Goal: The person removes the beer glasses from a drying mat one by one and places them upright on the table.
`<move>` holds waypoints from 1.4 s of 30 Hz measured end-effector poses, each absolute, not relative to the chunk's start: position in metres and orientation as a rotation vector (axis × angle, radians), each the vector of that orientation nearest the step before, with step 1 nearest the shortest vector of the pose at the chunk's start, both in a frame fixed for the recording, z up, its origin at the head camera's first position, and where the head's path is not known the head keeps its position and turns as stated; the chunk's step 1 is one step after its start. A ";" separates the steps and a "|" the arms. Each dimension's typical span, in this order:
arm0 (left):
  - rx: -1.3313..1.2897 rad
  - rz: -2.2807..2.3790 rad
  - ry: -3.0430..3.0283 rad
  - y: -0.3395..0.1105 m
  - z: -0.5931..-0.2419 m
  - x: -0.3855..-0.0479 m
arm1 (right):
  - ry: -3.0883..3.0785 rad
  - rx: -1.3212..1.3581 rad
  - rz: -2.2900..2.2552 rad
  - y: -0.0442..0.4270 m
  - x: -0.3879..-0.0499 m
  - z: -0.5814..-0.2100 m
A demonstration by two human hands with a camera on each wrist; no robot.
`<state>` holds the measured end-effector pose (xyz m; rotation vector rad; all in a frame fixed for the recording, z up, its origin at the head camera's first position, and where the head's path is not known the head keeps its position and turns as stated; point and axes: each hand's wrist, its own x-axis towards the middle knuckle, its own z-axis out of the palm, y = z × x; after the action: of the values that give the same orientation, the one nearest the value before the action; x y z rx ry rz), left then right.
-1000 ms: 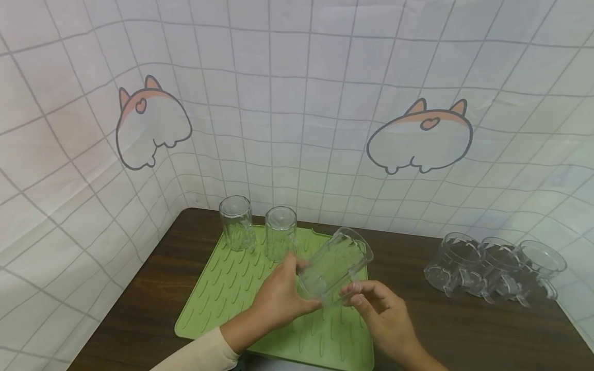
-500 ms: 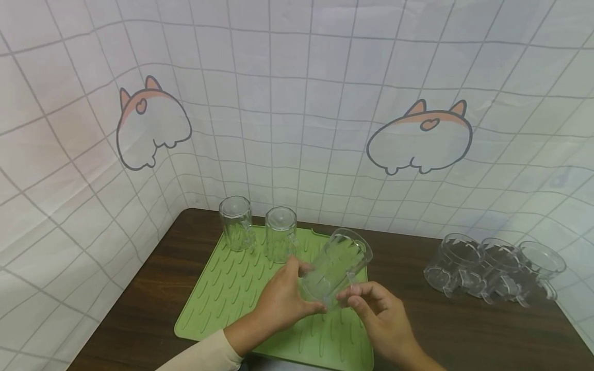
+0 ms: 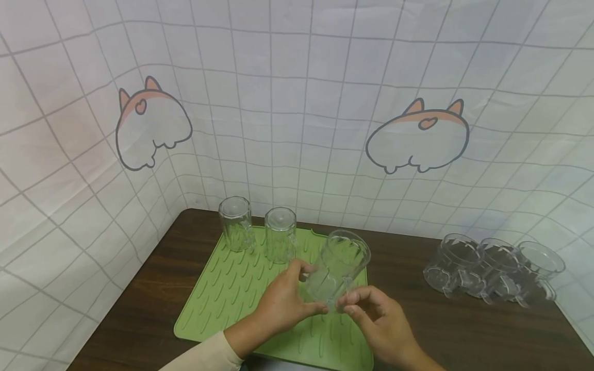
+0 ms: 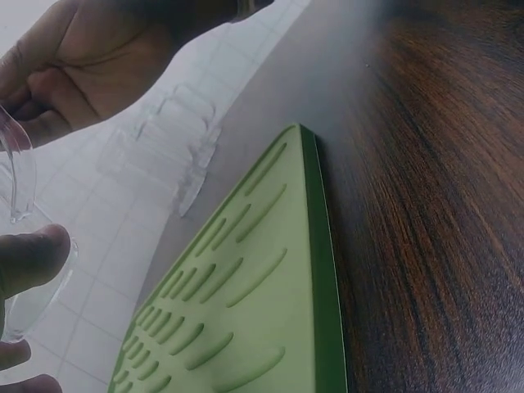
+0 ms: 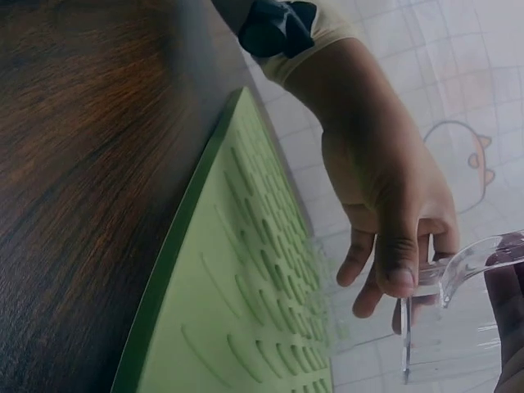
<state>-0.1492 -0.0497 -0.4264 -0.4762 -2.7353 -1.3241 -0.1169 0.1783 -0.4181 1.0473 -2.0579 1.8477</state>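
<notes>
Clear faceted mug was in the air over the R part of the green drying mat, tilted, upper end leaning away from wearer & to R. L hand grasped its lower end, thumb on near side, fingers on far side; R hand pinched the handle, approx. level w/ L thumb. Behind, to L: 1st inverted mug near mat's far L corner, 2nd inverted mug just beside it, both base up. Mat lay on dark wood-grain table. Far R on table: row of 3 upright mugs, mouths up, handles twd wearer; couldn't tell if touching. Cream sleeve on L arm. Behind all: white grid backdrop w/ cartoon corgi rears.
</notes>
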 end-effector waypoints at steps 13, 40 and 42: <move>-0.556 -1.232 -2.797 -0.055 -0.425 -0.148 | -2.034 1.124 1.674 0.179 -0.121 -0.424; -0.480 -1.107 -2.843 -0.105 -0.432 -0.139 | -2.174 0.939 1.457 0.219 -0.116 -0.423; -0.461 -1.089 -2.840 -0.111 -0.434 -0.139 | -2.149 0.952 1.434 0.223 -0.117 -0.425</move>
<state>-0.1386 -0.1113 -0.4340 -0.4607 -2.8400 -1.0893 -0.1172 0.2227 -0.4254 0.9523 -2.1489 1.4343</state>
